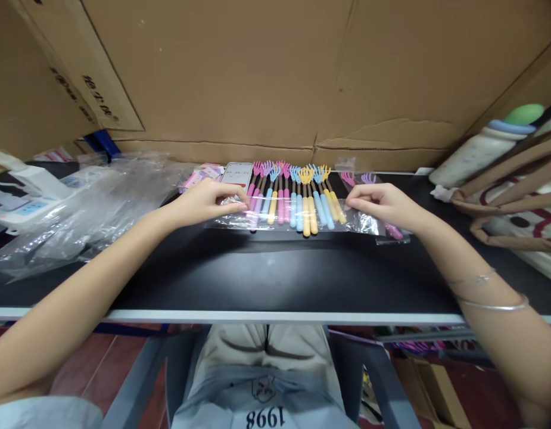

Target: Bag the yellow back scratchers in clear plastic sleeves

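My left hand (212, 201) pinches one end of a clear plastic bag (230, 222). At the other end, the thumb and fingers of my right hand (386, 204) are closed on it as well. The bag is stretched flat across the lower part of a row of small hand-shaped back scratchers (286, 199). Their claws and handles are pink, purple, blue and yellow, and the claws point away from me. By my right hand lie a pink and a purple scratcher (368, 178) in clear wrapping, partly hidden by that hand.
A phone (237, 173) with a running timer and printed cards (202, 176) lie behind my left hand. Leftward are heaped clear bags (118, 202) and a white power strip (29, 205). A bottle (485, 149) and a fabric bag (525, 196) stand right. Cardboard (266, 77) walls the back.
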Demonstrator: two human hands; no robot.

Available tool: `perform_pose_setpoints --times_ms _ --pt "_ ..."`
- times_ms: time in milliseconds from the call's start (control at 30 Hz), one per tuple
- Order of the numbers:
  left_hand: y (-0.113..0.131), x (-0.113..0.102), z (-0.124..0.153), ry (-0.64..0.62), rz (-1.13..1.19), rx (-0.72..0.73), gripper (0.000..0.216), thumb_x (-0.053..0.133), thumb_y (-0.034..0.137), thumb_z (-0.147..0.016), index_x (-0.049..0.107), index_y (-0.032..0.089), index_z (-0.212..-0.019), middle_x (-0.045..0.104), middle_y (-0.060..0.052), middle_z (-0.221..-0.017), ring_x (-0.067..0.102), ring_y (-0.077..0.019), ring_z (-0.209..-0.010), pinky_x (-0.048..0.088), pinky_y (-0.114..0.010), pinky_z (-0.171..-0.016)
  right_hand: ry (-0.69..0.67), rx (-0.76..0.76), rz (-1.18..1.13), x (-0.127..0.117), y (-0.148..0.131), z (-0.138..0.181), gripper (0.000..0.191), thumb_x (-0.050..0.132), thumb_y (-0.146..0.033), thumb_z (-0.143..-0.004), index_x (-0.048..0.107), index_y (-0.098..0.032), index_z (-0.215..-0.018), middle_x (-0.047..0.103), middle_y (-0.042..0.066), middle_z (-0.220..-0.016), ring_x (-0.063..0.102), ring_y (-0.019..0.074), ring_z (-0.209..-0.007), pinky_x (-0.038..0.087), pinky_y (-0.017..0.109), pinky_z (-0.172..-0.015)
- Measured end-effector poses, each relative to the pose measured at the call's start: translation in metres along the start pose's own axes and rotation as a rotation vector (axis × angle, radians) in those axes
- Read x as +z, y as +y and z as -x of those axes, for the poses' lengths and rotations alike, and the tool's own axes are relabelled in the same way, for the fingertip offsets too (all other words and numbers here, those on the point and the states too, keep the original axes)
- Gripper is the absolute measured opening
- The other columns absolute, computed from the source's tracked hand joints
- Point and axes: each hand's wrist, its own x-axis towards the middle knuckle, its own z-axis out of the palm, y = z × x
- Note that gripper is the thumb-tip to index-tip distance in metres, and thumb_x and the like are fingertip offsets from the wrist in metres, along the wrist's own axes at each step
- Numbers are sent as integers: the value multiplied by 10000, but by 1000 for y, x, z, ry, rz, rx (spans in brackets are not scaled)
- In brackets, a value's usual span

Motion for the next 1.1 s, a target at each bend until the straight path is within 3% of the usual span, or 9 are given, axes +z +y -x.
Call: perform_pose_setpoints --times_ms 300,533,733,867,1100 --pt "4 -3 1 49 135 -71 325 583 478 -800 636 160 -751 406 49 -514 347 -79 -492 256 -211 -492 14 86 -99 -15 13 4 385 657 -592 -763 650 -209 -724 548 5 -555 482 125 -445 293 271 -402" --pt "2 -5 2 69 273 -64 293 595 439 -795 640 154 -847 529 33 -568 483 -86 -517 375 -201 -524 105 124 -210 -18 17 6 402 635 -602 -787 599 -206 -727 513 -13 -510 425 93 -394 254 256 -386" --pt "-3 -3 2 76 405 -89 328 612 470 -813 633 157 -910 662 -29 -801 609 -117 -691 494 -213 -620 60 164 -352 -14 5 8 398 662 -585 -774 542 -211 -711 488 -40 -457 439 92 -361 287 243 -365" --pt "-2 3 1 91 417 -140 386 581 521 -834 622 161 -967 691 -52 -863 640 -129 -726 510 -223 -635 35 214 -400 -13 7 9 380 691 -569 -755 566 -212 -783 548 -37 -474 437 84 -313 264 220 -313" --pt "-9 15 -2 60 368 -156 385 565 491 -851 624 157 -1034 689 -39 -819 641 -121 -698 494 -221 -658 14 175 -466 -11 -1 9 390 741 -541 -716 571 -195 -770 571 -17 -480 510 100 -373 337 212 -339"
